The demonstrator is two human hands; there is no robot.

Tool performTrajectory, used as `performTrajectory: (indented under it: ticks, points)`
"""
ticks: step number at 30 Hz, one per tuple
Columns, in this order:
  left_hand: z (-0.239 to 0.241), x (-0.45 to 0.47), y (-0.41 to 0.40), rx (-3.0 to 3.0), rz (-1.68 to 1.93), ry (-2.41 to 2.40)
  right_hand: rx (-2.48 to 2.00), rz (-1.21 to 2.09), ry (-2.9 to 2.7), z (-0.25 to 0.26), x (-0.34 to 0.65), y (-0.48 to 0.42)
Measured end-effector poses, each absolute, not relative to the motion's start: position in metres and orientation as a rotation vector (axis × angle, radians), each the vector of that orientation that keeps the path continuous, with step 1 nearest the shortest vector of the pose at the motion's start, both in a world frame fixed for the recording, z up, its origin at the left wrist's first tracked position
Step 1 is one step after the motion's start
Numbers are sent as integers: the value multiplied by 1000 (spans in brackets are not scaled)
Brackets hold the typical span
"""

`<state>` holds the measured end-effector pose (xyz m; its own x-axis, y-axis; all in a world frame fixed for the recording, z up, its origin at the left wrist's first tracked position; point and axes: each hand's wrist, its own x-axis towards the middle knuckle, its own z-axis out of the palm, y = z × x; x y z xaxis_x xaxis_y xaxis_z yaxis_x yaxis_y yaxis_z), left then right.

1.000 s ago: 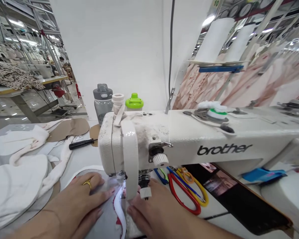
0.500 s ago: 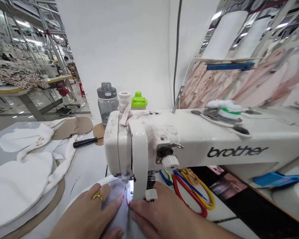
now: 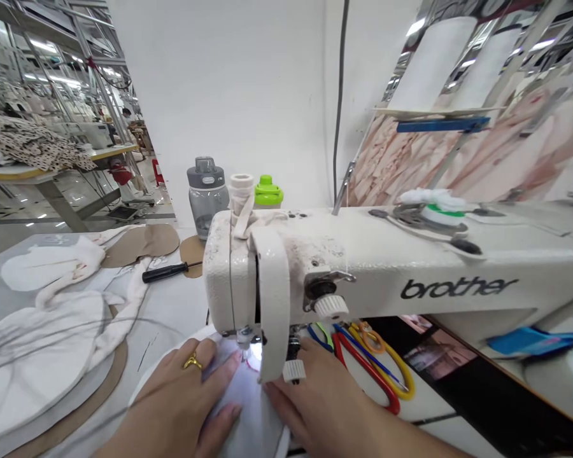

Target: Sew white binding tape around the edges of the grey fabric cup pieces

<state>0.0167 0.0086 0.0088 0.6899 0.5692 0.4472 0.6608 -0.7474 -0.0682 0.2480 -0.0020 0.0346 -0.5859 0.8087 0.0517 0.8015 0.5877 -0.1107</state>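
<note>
A white Brother sewing machine (image 3: 386,267) fills the middle of the view. Under its needle (image 3: 244,340) lies a white fabric piece (image 3: 251,407) with a bit of red at the needle. My left hand (image 3: 186,397), with a gold ring, lies flat on the fabric left of the needle. My right hand (image 3: 325,401) presses the fabric flat on the right side, under the machine arm. Both hands rest on the cloth with fingers stretched out; neither grips anything.
Scissors with red handles (image 3: 367,375) and yellow handles (image 3: 396,366) lie behind my right hand. White padded pieces (image 3: 38,356) and brown card patterns (image 3: 143,242) cover the table's left. A black-handled screwdriver (image 3: 169,272), a grey bottle (image 3: 206,194) and a green-capped bottle (image 3: 267,191) stand behind.
The white strip with red edging seen before the needle a second ago is now under my hands. Both hands slid forward toward the needle. The view shifted slightly left.
</note>
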Motion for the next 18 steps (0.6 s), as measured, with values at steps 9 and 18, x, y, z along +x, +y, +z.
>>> performTrajectory:
  ticks: [9, 18]
  points:
    - [20, 15, 19, -2711, -628, -1030, -1411, 199, -2668, 32, 248, -1]
    - [-18, 21, 9, -2696, -626, -713, -1423, 353, -2629, 38, 249, 0]
